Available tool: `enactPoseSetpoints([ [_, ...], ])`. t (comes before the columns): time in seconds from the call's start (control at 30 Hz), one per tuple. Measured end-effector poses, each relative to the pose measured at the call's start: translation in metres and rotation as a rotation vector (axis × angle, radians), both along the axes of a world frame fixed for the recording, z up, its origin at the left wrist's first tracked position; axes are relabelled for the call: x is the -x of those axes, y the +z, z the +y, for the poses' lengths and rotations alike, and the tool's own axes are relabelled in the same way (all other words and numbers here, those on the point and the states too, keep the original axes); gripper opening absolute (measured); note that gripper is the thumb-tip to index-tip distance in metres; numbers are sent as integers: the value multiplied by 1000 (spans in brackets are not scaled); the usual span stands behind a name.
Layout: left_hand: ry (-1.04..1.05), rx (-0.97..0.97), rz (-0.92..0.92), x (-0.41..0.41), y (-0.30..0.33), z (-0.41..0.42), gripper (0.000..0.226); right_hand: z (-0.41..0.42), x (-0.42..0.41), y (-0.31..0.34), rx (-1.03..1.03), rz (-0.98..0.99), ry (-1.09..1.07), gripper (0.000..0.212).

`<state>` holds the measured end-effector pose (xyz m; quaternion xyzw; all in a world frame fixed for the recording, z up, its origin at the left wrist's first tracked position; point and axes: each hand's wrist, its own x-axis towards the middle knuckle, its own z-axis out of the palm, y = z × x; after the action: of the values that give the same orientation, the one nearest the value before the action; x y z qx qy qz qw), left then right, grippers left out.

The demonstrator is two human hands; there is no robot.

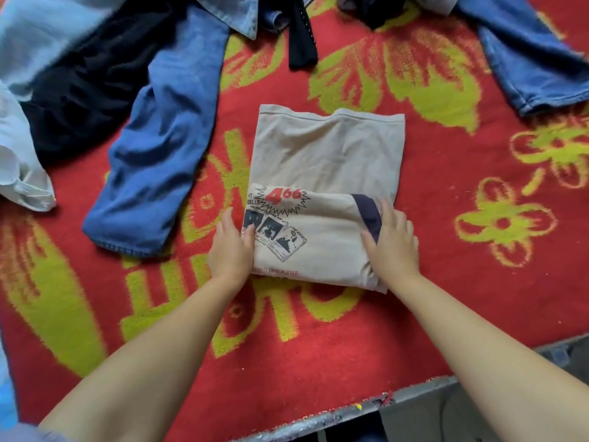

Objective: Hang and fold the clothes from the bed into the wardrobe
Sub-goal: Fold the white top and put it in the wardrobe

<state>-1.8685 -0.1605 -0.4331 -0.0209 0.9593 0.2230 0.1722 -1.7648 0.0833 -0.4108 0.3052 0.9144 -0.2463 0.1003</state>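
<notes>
Both hands, left (230,250) & right (393,247), pinching folded tee (325,173), jeans (159,148) just left

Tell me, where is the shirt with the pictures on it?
The beige T-shirt lies folded mid-frame on the red blanket, held between the left hand and right hand, right of the blue jeans.

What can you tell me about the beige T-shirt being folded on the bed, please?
The beige T-shirt looks like soft cotton. It lies flat on the red and yellow blanket, its near part folded over to show a black and red print and a navy band. The left hand and right hand hold its near side edges.
</notes>
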Motion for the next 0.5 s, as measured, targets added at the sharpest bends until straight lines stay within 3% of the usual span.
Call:
enactPoseSetpoints([
  [0.07, -252, 78, 178, -6, 8, -4, 69, -14, -7, 7, -190, 60, 233, 82],
  [0.13, -699, 128, 341, -19, 10, -7, 82, -32, -19, 7, -257, 24, 525, 93],
  [0.2, -1049, 273, 168, -31, 10, -8, 93, -44, -31, 1, -241, -240, 728, 101],
  [0.23, -1107, 377, 45, -34, 8, -7, 93, -45, -34, -5, -240, -343, 746, 100],
  [0.3, -1073, 506, -29, -29, 2, -4, 82, -42, -32, -10, -273, -397, 719, 88],
  [0.37, -1046, 511, -39, -20, 9, 5, 71, -40, -22, -7, -265, -392, 714, 75],
  [0.5, -1049, 449, -200, -3, 42, 18, 59, -27, -5, 18, -16, -472, 733, 80],
])
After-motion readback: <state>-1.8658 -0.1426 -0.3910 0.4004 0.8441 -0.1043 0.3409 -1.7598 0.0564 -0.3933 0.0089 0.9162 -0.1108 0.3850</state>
